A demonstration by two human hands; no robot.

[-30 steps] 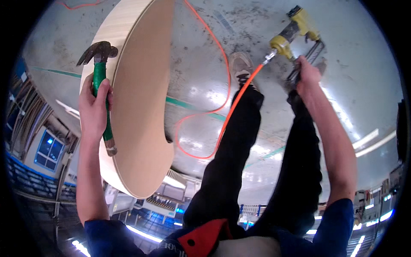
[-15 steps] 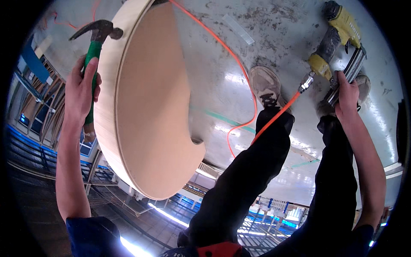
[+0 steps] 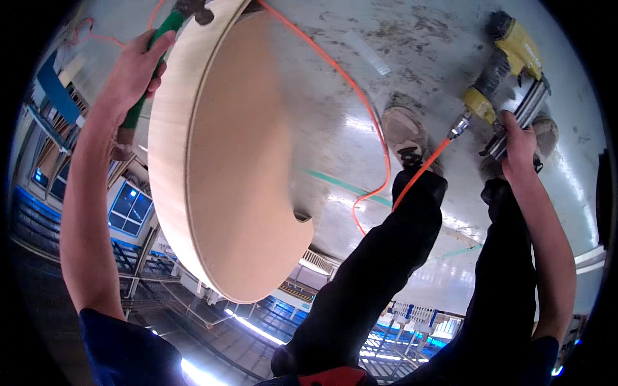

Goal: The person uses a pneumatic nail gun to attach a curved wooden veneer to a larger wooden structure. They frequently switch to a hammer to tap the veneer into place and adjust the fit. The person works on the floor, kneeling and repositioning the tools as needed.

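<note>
My left hand [image 3: 132, 71] is closed round the green grip of a claw hammer [image 3: 168, 27], its head up by the top edge of a curved wooden panel piece [image 3: 241, 167]. This piece is pale, with a flat brown face, a bent light rim and a notch low on its right side. Part of the hammer's head is cut off by the picture's edge. On the right, my right hand [image 3: 520, 145] grips the metal magazine of a yellow and black pneumatic nail gun [image 3: 515, 55]. An orange air hose [image 3: 421, 170] joins the gun at a metal coupling.
The grey, stained floor [image 3: 328, 96] carries a green line and a clear flat strip [image 3: 368, 51]. My shoes [image 3: 405, 132] stand near the nail gun, and the hose loops beside them. Behind on the left are a window [image 3: 129, 209] and racks.
My left hand has moved up and slightly right with the hammer, bringing its head to the panel's upper rim. The panel appears shifted a little right. My right hand keeps the nail gun nearly still.
</note>
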